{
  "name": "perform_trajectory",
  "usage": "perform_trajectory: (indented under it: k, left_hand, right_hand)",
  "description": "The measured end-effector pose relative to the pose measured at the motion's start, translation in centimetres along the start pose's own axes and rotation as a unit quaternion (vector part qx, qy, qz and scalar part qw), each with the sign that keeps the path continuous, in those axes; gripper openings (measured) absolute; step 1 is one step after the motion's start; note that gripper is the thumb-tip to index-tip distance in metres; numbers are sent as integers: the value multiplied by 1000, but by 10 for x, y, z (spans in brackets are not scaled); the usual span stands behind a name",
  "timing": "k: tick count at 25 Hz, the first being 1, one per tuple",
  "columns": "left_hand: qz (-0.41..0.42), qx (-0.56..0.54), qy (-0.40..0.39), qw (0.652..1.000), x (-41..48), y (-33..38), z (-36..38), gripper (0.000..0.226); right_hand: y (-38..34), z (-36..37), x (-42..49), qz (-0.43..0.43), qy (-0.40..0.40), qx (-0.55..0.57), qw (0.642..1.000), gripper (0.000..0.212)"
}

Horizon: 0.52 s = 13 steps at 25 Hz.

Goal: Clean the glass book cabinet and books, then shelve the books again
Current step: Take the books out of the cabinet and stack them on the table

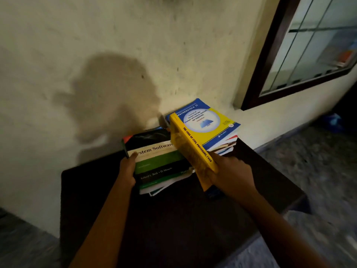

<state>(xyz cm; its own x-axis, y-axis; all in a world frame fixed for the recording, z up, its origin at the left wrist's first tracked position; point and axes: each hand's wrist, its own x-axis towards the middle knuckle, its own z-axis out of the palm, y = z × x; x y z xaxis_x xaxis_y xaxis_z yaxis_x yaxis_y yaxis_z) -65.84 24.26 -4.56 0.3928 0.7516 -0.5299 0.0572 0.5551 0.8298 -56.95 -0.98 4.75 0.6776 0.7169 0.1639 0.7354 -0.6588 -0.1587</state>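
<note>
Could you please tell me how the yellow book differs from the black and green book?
The yellow book is held tilted on edge, spine showing; the black and green book lies flat atop a pile. The yellow book is one colour; the black and green book is banded with white too. Each is gripped by one hand: right hand on the yellow, left hand on the other.

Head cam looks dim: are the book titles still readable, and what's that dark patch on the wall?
Head view: dim; the patch is a shadow on the wall; titles on the yellow book and System Software book are legible; floor and glass cabinet at right are blurred.
</note>
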Motion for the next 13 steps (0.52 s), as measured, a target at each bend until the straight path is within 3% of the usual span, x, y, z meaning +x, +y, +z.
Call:
perform_trajectory:
  k: [4, 7, 10, 11, 13]
  left_hand:
    - [93, 51, -50, 993, -19, -9, -8, 34]
    - [157, 93, -65, 981, -47, -17, -12, 49]
    - [73, 49, -234, 968, -95, -24, 18, 74]
    - [40, 20, -250, 967, -105, -26, 32, 76]
    - [17, -44, -186, 981, -106, -34, 53, 64]
  right_hand:
    - [-16, 2, 2, 13, -21, -1, 1000, 51]
    - [-22, 1, 3, 18, -24, 10, 1000, 48]
    - [-34, 6, 2, -23, -10, 15, 1000, 45]
    - [-41, 11, 0, -48, -5, 13, 999, 47]
    - [-56, 23, -6, -103, -2, -7, 995, 50]
